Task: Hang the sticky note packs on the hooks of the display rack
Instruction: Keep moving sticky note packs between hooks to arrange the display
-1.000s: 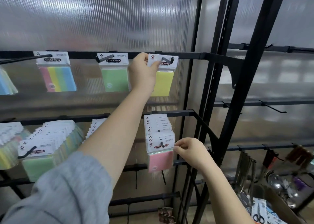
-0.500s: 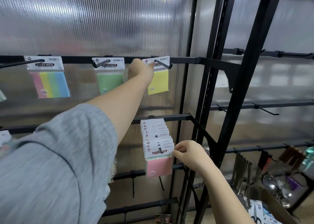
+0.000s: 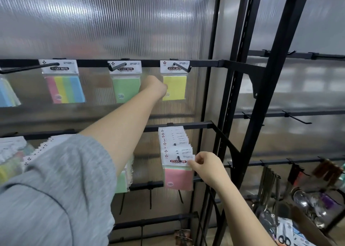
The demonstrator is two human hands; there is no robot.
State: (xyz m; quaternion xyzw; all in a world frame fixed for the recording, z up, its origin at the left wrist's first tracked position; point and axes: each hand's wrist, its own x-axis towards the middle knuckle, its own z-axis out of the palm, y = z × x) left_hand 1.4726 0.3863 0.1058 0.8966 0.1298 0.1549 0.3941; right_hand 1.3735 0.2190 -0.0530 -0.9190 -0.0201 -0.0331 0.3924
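Observation:
The yellow sticky note pack [image 3: 176, 87] hangs by its white header from the right-hand hook [image 3: 182, 68] of the top black rail [image 3: 203, 63]. My left hand [image 3: 155, 86] is stretched out at the pack's left edge, below the header; its fingers are hidden behind the back of the hand. On the rail below, a hook carries several packs, with a pink pack [image 3: 178, 178] at the front. My right hand [image 3: 207, 168] pinches the right edge of that front pack's header. A green pack [image 3: 126, 88] and a striped multicolour pack [image 3: 64, 89] hang further left on the top rail.
More pack stacks [image 3: 13, 152] hang at the lower left. The black rack upright [image 3: 261, 115] stands right of my hands, with bare hooks [image 3: 296, 117] beyond it. A cardboard box with scissors [image 3: 284, 235] and hanging metal utensils [image 3: 270, 182] fill the bottom right.
My left hand has dropped from the yellow pack's header to beside its lower left edge. My right hand stays pinched on the pink pack's header.

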